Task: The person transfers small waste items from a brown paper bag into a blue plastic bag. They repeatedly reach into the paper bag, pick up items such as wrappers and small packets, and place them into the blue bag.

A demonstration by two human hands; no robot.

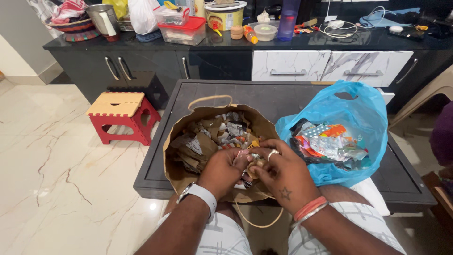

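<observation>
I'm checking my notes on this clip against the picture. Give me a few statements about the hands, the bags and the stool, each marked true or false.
1. Both hands meet over the paper bag. True.
2. The plastic bag is red. False: it is blue.
3. The plastic bag lies right of the paper bag. True.
4. The stool stands on the table. False: it stands on the floor.
5. The paper bag is empty. False: it holds crumpled wrappers.

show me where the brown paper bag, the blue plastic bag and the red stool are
brown paper bag [177,141], head view, on its left wall.
blue plastic bag [363,111], head view, on its upper right side.
red stool [116,104], head view, on its tan seat.
</observation>
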